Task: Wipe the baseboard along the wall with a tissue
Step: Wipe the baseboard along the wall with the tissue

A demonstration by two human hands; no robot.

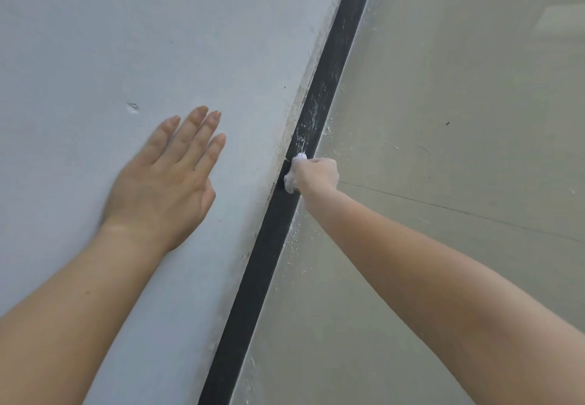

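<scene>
A black baseboard [262, 265] runs diagonally from the bottom middle to the top right, between a pale grey wall and a beige floor. My right hand [318, 174] is closed around a crumpled white tissue [289, 183] and presses it against the baseboard near the frame's centre. Beyond the tissue the baseboard carries white dust streaks and specks; the stretch nearer to me looks plain black. My left hand [167, 179] lies flat on the wall, fingers spread slightly, holding nothing.
The grey wall [126, 40] fills the left half. The beige floor [443, 103] fills the right, with white paint flecks along the baseboard, a thin tile joint line and a few small dark marks.
</scene>
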